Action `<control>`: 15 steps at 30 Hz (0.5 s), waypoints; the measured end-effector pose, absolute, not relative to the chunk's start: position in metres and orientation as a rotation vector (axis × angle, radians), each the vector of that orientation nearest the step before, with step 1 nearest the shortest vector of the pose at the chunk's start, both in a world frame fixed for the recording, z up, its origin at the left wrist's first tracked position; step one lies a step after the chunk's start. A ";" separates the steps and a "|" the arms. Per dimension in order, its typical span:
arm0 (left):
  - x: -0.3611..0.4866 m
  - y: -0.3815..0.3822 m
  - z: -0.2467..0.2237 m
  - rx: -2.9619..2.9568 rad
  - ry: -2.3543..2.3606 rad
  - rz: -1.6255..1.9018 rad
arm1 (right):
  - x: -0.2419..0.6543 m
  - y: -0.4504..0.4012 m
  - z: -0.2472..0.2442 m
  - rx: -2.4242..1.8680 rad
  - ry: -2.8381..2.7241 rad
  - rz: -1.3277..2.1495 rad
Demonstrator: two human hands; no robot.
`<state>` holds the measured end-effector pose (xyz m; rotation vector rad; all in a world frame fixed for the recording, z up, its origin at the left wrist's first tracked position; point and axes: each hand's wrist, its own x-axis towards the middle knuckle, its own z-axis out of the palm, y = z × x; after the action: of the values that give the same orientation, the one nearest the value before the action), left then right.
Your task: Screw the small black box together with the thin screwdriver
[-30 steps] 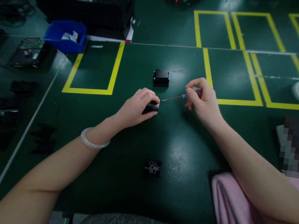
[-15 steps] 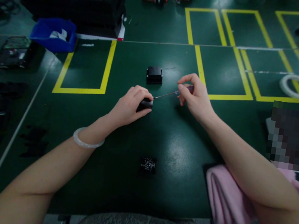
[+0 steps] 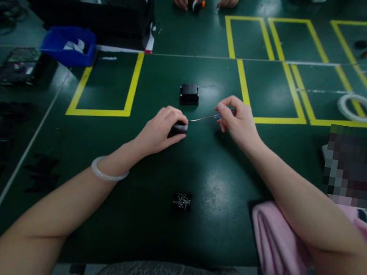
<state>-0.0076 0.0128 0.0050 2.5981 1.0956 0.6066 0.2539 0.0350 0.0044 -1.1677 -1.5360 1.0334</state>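
My left hand [image 3: 162,129] grips a small black block [image 3: 179,128] against the green table, thumb in front and fingers over its top. A screwdriver [image 3: 212,116] is in my right hand [image 3: 237,119], held between thumb and fingers. Its thin shaft slants down to the left, and the tip meets the right side of the block near my left fingertips. Just behind my hands lies another black block [image 3: 189,93] with small shiny screws at its sides. Nearer to me, several loose screws [image 3: 182,201] lie on a small dark pad.
A blue bin [image 3: 68,52] stands before a large black case [image 3: 96,7] at the back left. Dark parts lie at left. On the right are a white tape roll [image 3: 357,108] and a pink cloth [image 3: 280,241]. Across the table, a person's hands hold an orange-black tool [image 3: 195,3].
The view has shifted slightly. My hands keep nearly the same pose on the block and screwdriver. Across the table, the other person's hands and tool have moved a little.
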 end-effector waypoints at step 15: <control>-0.007 0.012 0.005 2.620 1.074 0.629 | 0.255 0.034 0.009 -1.175 -1.521 1.026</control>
<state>-0.0072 0.0123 0.0048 2.6196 1.0742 0.6288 0.2553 0.0335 0.0090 -1.1750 -1.5209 1.0261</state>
